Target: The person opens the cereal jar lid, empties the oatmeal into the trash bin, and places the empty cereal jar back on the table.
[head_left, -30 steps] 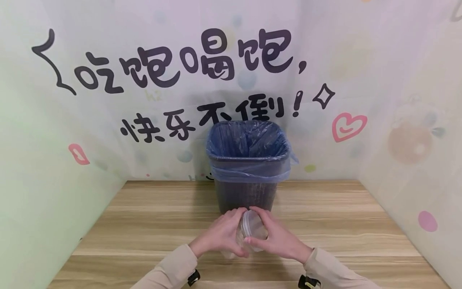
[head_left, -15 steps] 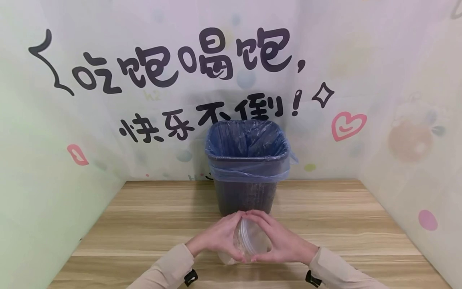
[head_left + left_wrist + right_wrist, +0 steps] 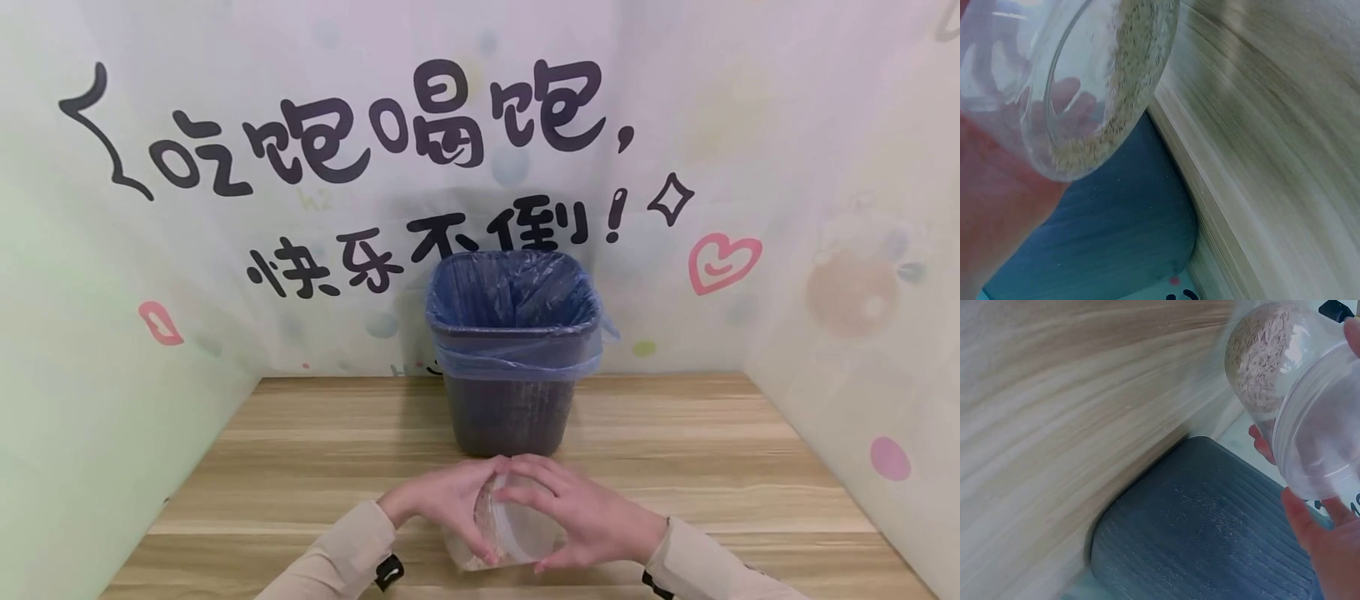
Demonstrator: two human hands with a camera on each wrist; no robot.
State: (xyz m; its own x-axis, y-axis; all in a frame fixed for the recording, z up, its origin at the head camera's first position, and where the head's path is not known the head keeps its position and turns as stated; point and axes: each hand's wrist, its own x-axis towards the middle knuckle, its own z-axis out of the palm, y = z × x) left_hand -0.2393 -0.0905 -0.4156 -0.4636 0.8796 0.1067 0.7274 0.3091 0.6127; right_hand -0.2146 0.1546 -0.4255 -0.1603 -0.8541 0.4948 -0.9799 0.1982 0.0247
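Observation:
A clear plastic jar (image 3: pixel 483 533) lies on its side in front of the bin, tilted, with its translucent lid (image 3: pixel 1329 437) toward the right. Small pale grain-like flakes (image 3: pixel 1260 359) lie along the lower side inside it. My left hand (image 3: pixel 448 500) grips the jar's body, with the thumb on the near side. My right hand (image 3: pixel 596 518) holds the lid by its rim, thumb below and fingers above. In the left wrist view the jar's base (image 3: pixel 1079 81) shows fingers through the clear plastic. Whether the jar touches the table cannot be told.
A dark bin (image 3: pixel 510 417) with a blue plastic liner (image 3: pixel 517 358) stands just beyond the hands on the wood-grain table (image 3: pixel 300 467). Behind it hangs a printed cloth backdrop (image 3: pixel 360 50) with black lettering; pale walls flank both sides.
Both hands and the jar have come nearer to me, away from the bin. The right hand's fingers have shifted along the lid's rim. The bin has stayed put.

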